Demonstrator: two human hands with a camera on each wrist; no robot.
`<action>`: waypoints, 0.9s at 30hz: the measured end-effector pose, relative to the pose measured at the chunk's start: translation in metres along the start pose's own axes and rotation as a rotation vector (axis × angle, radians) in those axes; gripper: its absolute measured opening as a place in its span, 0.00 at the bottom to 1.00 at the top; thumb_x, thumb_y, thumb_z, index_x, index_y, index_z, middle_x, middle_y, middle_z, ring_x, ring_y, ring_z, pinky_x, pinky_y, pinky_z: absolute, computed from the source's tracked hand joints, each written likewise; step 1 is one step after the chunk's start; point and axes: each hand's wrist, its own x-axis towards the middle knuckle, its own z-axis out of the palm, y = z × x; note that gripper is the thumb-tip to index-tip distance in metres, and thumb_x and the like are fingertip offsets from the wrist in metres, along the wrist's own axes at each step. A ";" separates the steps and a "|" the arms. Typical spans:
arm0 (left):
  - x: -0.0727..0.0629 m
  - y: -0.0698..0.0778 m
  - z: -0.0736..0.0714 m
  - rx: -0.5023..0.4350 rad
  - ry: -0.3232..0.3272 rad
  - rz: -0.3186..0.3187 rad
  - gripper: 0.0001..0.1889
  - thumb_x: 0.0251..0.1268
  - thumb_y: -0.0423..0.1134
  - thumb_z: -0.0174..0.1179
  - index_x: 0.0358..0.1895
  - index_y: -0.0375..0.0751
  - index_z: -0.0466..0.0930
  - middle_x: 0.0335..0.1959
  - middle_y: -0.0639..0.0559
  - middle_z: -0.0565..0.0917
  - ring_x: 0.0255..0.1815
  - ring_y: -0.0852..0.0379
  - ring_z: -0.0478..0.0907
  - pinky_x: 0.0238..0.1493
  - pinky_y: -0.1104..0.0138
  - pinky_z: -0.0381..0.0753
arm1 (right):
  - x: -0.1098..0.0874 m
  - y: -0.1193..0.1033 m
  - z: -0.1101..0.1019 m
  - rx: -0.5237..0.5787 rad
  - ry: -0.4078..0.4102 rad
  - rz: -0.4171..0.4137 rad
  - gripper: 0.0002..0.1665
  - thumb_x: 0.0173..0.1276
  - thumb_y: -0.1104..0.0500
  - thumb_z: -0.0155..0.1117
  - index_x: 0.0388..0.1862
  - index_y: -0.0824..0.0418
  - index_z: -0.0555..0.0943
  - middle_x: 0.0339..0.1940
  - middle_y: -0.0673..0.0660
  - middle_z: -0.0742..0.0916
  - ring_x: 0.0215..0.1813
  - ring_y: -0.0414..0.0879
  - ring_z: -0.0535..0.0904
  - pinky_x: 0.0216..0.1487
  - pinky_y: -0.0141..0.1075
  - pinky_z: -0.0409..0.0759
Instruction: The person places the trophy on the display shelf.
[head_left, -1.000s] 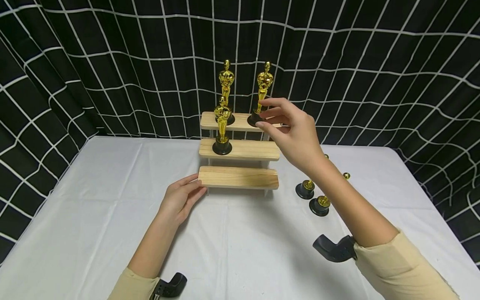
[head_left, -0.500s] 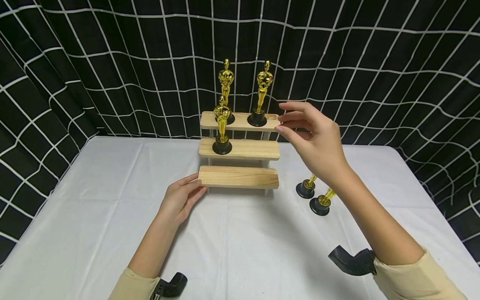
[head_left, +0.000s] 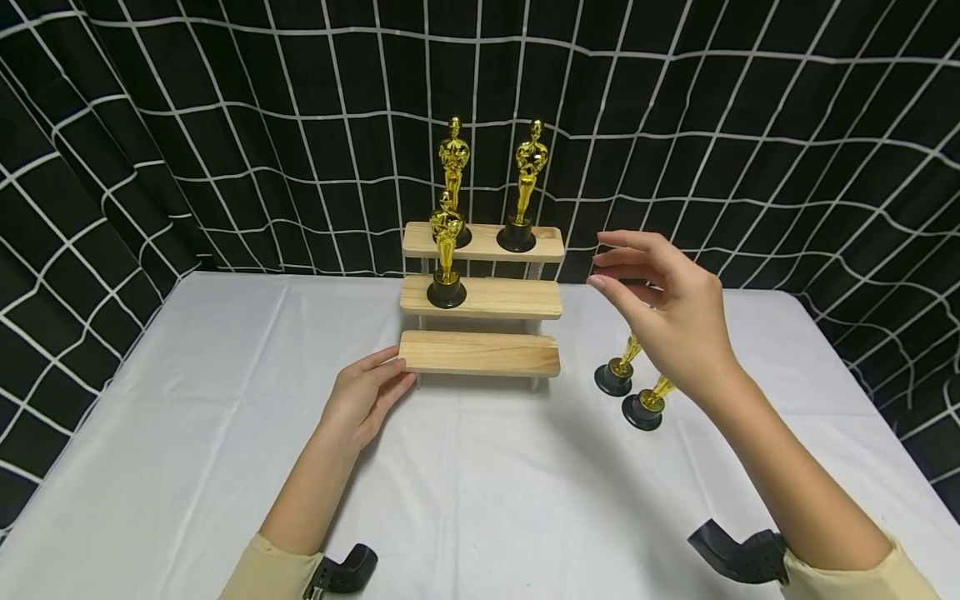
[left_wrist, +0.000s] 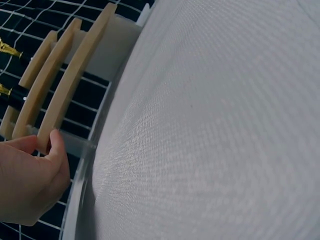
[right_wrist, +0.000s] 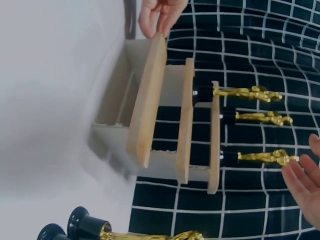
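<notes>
Perhaps two Oscar-style statuettes (head_left: 642, 410) at right on the tabletop (head_left: 465, 500) could tip if the right hand (head_left: 671, 312), its bent fingers empty, dips. Jolting the near wooden shelf (head_left: 480, 354), gripped by the left hand's (head_left: 365, 396) fingers, might topple three farther statuettes (head_left: 447, 250) standing on higher shelves (head_left: 517, 298).
</notes>
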 end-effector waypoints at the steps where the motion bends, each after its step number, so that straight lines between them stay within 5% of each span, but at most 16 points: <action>1: 0.000 0.000 0.000 0.000 0.001 0.000 0.26 0.82 0.25 0.49 0.78 0.24 0.62 0.75 0.30 0.65 0.65 0.49 0.74 0.68 0.72 0.83 | -0.001 0.001 -0.001 -0.004 0.005 0.000 0.23 0.68 0.73 0.73 0.62 0.69 0.82 0.49 0.64 0.91 0.48 0.25 0.83 0.51 0.14 0.84; 10: 0.000 -0.001 0.001 -0.003 -0.001 0.004 0.25 0.82 0.25 0.50 0.77 0.23 0.63 0.74 0.29 0.65 0.65 0.48 0.74 0.68 0.71 0.83 | -0.015 0.011 -0.006 -0.006 0.035 0.001 0.24 0.67 0.76 0.72 0.61 0.70 0.82 0.48 0.65 0.90 0.48 0.26 0.83 0.50 0.14 0.84; 18: -0.001 0.000 0.001 0.002 -0.004 0.007 0.25 0.82 0.25 0.50 0.77 0.23 0.63 0.75 0.29 0.64 0.64 0.50 0.75 0.69 0.71 0.82 | -0.028 0.020 -0.012 -0.025 0.071 0.010 0.25 0.65 0.77 0.72 0.61 0.69 0.83 0.46 0.35 0.86 0.47 0.26 0.84 0.51 0.14 0.84; 27: 0.000 0.000 0.000 -0.002 0.004 0.009 0.25 0.81 0.24 0.50 0.77 0.23 0.63 0.74 0.29 0.65 0.64 0.49 0.74 0.69 0.70 0.83 | -0.039 0.032 -0.020 -0.044 0.111 0.021 0.28 0.64 0.79 0.73 0.62 0.68 0.83 0.46 0.30 0.86 0.49 0.26 0.84 0.52 0.12 0.82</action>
